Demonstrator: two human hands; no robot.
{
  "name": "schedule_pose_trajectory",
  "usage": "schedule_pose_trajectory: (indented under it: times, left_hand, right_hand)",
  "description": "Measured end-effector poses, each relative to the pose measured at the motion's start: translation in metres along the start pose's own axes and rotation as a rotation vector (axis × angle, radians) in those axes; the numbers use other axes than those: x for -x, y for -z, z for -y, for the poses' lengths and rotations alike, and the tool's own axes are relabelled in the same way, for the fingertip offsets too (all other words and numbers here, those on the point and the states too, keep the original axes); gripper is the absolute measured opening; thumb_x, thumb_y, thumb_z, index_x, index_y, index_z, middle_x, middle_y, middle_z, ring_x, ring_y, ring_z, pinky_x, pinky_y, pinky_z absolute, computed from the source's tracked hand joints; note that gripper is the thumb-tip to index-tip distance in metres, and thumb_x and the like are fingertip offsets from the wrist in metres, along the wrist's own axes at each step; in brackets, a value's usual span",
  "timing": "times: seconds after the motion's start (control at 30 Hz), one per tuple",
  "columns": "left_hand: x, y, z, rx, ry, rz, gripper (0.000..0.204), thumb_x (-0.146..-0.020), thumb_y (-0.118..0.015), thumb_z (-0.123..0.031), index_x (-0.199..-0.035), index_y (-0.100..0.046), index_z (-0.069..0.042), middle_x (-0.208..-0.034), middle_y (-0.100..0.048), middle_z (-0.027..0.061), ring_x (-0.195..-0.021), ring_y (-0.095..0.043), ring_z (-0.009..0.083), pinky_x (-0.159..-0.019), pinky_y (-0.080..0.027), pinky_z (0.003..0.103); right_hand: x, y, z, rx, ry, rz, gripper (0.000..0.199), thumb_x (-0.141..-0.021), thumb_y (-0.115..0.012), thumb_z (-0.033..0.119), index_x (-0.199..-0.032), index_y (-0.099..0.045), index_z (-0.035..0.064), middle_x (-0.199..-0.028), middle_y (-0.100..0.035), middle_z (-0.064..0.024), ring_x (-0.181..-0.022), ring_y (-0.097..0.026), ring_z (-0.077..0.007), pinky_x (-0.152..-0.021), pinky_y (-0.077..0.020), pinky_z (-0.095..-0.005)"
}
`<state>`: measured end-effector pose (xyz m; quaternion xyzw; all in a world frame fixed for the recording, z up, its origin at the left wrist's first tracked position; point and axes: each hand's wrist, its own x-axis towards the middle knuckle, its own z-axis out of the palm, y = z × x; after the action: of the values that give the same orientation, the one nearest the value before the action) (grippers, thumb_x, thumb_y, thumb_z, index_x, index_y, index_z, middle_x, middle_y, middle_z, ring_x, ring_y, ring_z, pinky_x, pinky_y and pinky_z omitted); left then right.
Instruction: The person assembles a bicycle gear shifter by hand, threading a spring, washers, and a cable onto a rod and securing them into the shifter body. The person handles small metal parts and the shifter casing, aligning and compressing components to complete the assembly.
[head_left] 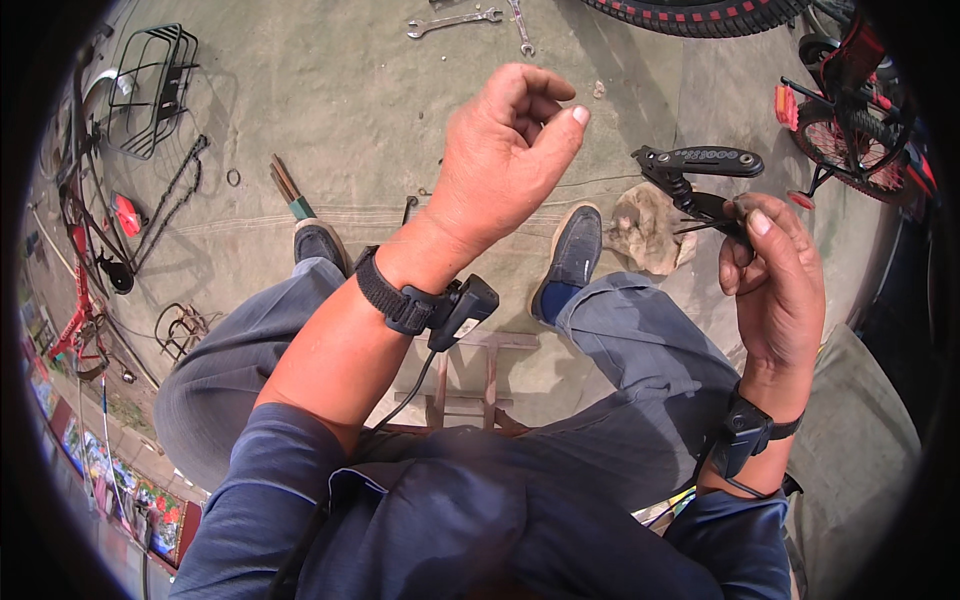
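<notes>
Black folding multi-tool [710, 162] (probably, small bits are hard to make out) is gripped in the right hand [778, 275] around 2 o'clock, already part-unfolded, not yet put to anything; nothing's seen held in the loosely curled left hand [497, 160] at 12.

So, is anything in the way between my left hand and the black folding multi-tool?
Nothing visible stands between your bare left hand and the black folding multi-tool in your right hand. The lumpy beige thing lies below, on the ground.
</notes>
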<state>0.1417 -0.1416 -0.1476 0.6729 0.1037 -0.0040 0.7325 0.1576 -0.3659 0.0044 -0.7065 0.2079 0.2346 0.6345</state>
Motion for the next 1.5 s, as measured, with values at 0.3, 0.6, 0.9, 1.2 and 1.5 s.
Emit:
schedule_pose_trajectory:
  times: [0.3,0.6,0.9,1.2,1.5]
  left_hand:
    - [0.018,0.129,0.150,-1.175,0.573,0.342,0.023,-0.087,-0.067,-0.022,-0.101,-0.069,-0.003,-0.097,-0.072,0.0203,-0.093,-0.069,0.0379,-0.082,-0.054,0.046]
    - [0.066,0.122,0.183,-1.285,0.767,0.397,0.024,-0.084,-0.056,-0.009,-0.103,-0.070,-0.003,-0.105,-0.071,0.0231,-0.101,-0.068,0.0395,-0.087,-0.055,0.047]
    - [0.064,0.128,0.196,-1.236,0.745,0.328,0.021,-0.086,-0.056,-0.009,-0.103,-0.067,-0.005,-0.102,-0.071,0.0229,-0.099,-0.068,0.0402,-0.085,-0.054,0.049]
    - [0.053,0.118,0.194,-1.339,0.604,0.376,0.016,-0.087,-0.056,-0.010,-0.099,-0.064,-0.004,-0.101,-0.070,0.0208,-0.095,-0.068,0.0389,-0.081,-0.055,0.048]
    - [0.049,0.116,0.196,-1.387,0.601,0.420,0.019,-0.086,-0.055,-0.009,-0.101,-0.065,-0.003,-0.102,-0.070,0.0198,-0.095,-0.069,0.0379,-0.080,-0.056,0.047]
  right_hand:
    - [-0.001,0.006,0.005,0.000,0.041,-0.080,0.033,-0.098,-0.058,0.019,-0.119,-0.061,-0.0060,-0.107,-0.065,-0.0141,-0.061,-0.051,-0.0121,-0.053,-0.0401,-0.0233]
    - [-0.002,0.010,0.012,-0.048,0.121,-0.101,0.030,-0.094,-0.062,0.017,-0.114,-0.063,-0.0055,-0.100,-0.067,-0.0144,-0.060,-0.057,-0.0148,-0.051,-0.0436,-0.0243]
    - [-0.008,0.021,0.014,-0.058,0.134,-0.087,0.032,-0.095,-0.061,0.017,-0.116,-0.061,-0.0067,-0.103,-0.065,-0.0165,-0.058,-0.053,-0.0141,-0.051,-0.0444,-0.0245]
    - [-0.014,0.020,0.019,-0.083,0.157,-0.051,0.035,-0.094,-0.062,0.018,-0.117,-0.060,-0.0086,-0.102,-0.065,-0.0162,-0.060,-0.050,-0.0121,-0.052,-0.0478,-0.0245]
    - [-0.020,0.019,0.022,-0.094,0.162,-0.044,0.036,-0.094,-0.062,0.018,-0.118,-0.061,-0.0081,-0.102,-0.065,-0.0159,-0.060,-0.050,-0.0121,-0.051,-0.0484,-0.0250]
